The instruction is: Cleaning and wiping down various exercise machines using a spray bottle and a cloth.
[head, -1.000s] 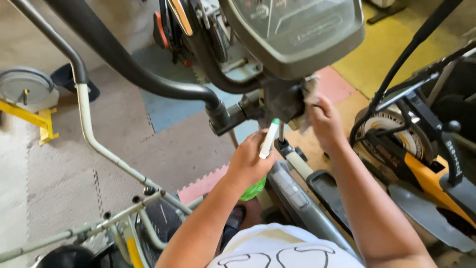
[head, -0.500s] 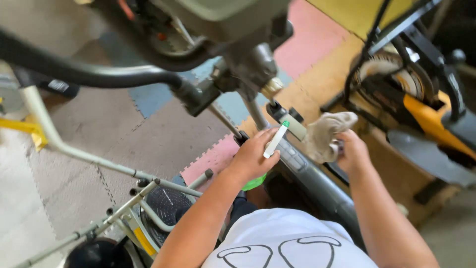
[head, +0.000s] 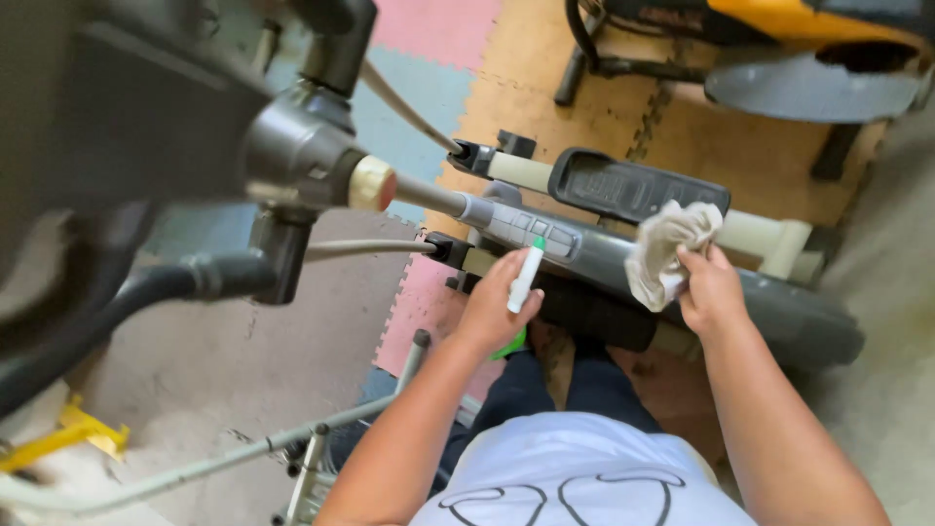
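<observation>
Our left hand (head: 492, 307) is wrapped round a spray bottle (head: 523, 278) (white nozzle, green tip, green body showing below the palm), held over the grey machine frame (head: 604, 255); our right hand (head: 711, 292) pinches a crumpled cloth (head: 667, 248) just above the same frame, beside the black pedal (head: 638, 185). We judge the cloth soft and light, limp enough to bunch, best gripped by a gathered fold; the bottle looks rigid plastic, light, possibly slick if wet, best held round its neck with a finger on the trigger.
</observation>
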